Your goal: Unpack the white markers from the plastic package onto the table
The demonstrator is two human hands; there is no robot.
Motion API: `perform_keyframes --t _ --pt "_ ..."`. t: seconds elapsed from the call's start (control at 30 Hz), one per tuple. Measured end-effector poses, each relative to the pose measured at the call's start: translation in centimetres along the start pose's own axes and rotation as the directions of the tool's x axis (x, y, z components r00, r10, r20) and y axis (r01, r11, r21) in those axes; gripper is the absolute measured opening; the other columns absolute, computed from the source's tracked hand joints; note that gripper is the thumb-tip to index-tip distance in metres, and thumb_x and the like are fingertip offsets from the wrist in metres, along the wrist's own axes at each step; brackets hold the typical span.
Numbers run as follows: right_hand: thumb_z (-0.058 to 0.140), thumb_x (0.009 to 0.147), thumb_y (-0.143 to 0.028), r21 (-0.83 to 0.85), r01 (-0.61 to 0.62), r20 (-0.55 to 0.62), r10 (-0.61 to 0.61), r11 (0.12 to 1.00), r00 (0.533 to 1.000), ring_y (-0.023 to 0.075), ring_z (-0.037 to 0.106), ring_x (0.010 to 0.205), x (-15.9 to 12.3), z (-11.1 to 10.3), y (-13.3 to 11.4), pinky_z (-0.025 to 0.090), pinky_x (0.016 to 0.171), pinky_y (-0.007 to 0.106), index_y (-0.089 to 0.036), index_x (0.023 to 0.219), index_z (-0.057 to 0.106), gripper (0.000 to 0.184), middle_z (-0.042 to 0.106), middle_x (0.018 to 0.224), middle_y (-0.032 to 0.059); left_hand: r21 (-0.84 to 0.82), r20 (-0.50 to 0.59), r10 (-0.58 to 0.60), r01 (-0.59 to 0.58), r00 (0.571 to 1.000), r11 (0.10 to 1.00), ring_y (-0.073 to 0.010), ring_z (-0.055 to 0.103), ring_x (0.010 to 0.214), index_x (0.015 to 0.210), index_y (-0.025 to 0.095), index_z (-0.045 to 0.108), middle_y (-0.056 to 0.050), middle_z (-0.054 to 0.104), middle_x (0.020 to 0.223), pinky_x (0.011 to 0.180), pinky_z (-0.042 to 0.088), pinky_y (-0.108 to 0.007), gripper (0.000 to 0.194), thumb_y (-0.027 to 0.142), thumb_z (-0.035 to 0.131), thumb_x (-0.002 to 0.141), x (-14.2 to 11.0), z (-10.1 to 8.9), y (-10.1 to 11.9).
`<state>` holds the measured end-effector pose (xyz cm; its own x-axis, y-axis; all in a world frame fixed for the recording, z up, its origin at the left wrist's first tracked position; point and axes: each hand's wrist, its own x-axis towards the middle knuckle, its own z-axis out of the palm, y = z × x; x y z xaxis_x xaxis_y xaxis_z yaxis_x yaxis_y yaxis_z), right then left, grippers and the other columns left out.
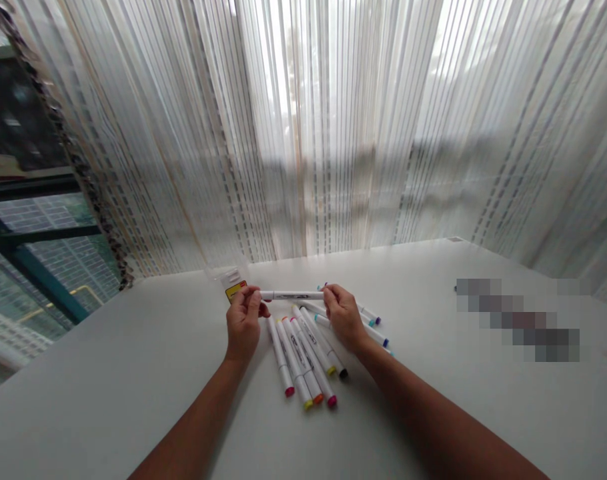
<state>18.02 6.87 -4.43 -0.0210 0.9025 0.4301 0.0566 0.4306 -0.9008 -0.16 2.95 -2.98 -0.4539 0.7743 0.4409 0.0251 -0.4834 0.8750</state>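
Observation:
A white double-ended marker lies level across the gap between my left hand and my right hand, pinched by the fingers of both. Just behind my left fingers stands a clear plastic sleeve with a yellow and red label; whether those fingers hold it I cannot tell. Below the held marker, several white markers with coloured caps lie fanned out on the table. More of them lie partly hidden under my right hand.
The white table ends at a far edge before a sheer striped curtain. A window with dark frames shows buildings on the left. A pixelated patch hides something on the table's right.

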Motion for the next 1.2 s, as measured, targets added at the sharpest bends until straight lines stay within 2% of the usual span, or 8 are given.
perform_keyframes --t 0.27,0.47,0.8,1.2 --pt "0.044 0.081 -0.042 -0.005 0.009 -0.002 -0.009 1.0 1.0 0.0125 0.035 0.046 0.03 0.0 0.0 0.028 0.044 0.024 -0.022 0.065 0.049 0.026 0.036 0.05 -0.0053 0.018 0.014 -0.004 0.004 1.0 1.0 -0.0093 0.053 0.048 0.086 0.014 0.06 0.001 0.061 0.064 0.047 0.048 -0.021 0.034 0.046 0.062 0.076 -0.03 -0.29 -0.23" --pt "0.044 0.08 -0.041 -0.006 0.008 0.001 -0.008 1.0 1.0 0.0127 0.037 0.047 0.05 0.01 0.02 0.028 0.044 0.024 -0.022 0.066 0.049 0.025 0.037 0.05 -0.0053 0.017 0.014 -0.005 0.005 1.0 1.0 -0.0105 0.053 0.047 0.087 0.015 0.06 0.003 0.058 0.057 0.046 0.048 -0.021 0.037 0.05 0.058 0.078 -0.12 -0.3 -0.13" --pt "0.044 0.081 -0.043 -0.011 0.007 -0.007 -0.007 1.0 1.0 0.0132 0.037 0.047 -0.04 0.04 0.08 0.029 0.046 0.025 -0.021 0.066 0.052 0.027 0.038 0.049 -0.0051 -0.025 -0.028 0.015 -0.016 0.999 1.0 -0.009 0.052 0.042 0.083 0.018 0.051 0.007 0.056 0.057 0.042 0.045 -0.02 0.036 0.049 0.065 0.073 0.08 -0.05 0.09" --pt "0.043 0.08 -0.041 -0.017 -0.003 0.005 0.003 1.0 1.0 0.0129 0.037 0.047 0.0 -0.04 0.01 0.029 0.045 0.025 -0.022 0.064 0.049 0.026 0.037 0.05 -0.0052 -0.026 -0.013 0.009 -0.009 1.0 1.0 -0.0091 0.052 0.043 0.081 0.016 0.055 0.006 0.056 0.057 0.042 0.045 -0.02 0.034 0.047 0.066 0.073 0.17 -0.04 -0.12"
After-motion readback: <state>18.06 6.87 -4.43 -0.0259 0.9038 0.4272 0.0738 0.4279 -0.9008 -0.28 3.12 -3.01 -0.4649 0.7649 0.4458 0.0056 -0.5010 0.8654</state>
